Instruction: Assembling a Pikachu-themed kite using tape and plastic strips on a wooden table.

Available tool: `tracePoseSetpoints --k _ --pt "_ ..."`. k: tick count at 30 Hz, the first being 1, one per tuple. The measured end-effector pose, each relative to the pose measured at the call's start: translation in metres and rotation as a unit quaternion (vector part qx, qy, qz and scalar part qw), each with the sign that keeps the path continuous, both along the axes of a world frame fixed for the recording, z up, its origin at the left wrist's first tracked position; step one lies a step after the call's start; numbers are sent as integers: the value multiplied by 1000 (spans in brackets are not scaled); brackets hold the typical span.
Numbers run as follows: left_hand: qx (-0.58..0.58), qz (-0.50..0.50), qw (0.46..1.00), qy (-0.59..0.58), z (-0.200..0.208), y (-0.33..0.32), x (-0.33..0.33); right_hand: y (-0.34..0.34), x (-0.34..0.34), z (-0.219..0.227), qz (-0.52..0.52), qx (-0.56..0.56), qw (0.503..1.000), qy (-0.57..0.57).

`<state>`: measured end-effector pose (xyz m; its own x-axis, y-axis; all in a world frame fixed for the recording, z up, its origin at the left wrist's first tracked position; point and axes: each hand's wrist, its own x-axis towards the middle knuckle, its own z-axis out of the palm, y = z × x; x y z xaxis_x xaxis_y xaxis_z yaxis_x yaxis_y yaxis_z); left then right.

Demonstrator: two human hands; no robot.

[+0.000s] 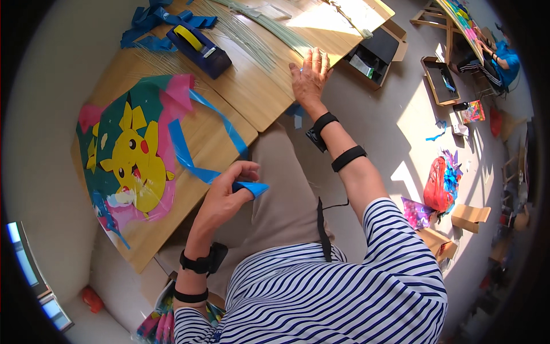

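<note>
The left hand point(226, 192) is over the person's lap, just off the edge of the wooden surface point(229, 109), its grip closed, with a blue strip point(184, 152) pinched between thumb and curled fingers; a pointed end of blue pokes out past the fingertips. From there the strip runs back to the pink edge of a printed sheet point(134, 155), which lies at the left of the surface and shows a yellow cartoon figure on green. A second blue strip point(226, 120) comes from near the sheet's top right corner and reaches the table edge behind the left hand. The right hand point(312, 74) is palm down near the far right edge, its grip loose, with fingers extended and thumb set apart (whether anything lies under the palm, I cannot tell). Thin pale sticks point(243, 37) lie just beside it, some ends close to the fingertips. A dark blue tape dispenser point(200, 51) with a yellow roll stands between the sheet and the sticks, near a tangle of blue strips point(150, 26).
</note>
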<state>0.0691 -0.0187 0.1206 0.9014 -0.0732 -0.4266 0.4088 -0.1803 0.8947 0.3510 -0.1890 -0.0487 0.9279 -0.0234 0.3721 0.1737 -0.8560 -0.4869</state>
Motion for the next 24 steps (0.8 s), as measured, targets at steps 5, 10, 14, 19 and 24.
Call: tracePoseSetpoints --k 5,10,14,19,24 --pt "-13 -103 994 -30 -67 -69 76 1 -1 0 8 -14 1000 15" --pt "-94 74 983 139 -147 -115 143 -2 0 0 7 -18 1000 23" --pt "63 60 986 -144 -239 -113 195 9 -7 10 22 -23 999 -5" --pt "-83 20 996 -36 -247 -122 229 -1 -4 2 15 -34 999 -12" --pt "-178 9 983 54 -237 -125 233 -2 -4 3 18 -41 999 -2"
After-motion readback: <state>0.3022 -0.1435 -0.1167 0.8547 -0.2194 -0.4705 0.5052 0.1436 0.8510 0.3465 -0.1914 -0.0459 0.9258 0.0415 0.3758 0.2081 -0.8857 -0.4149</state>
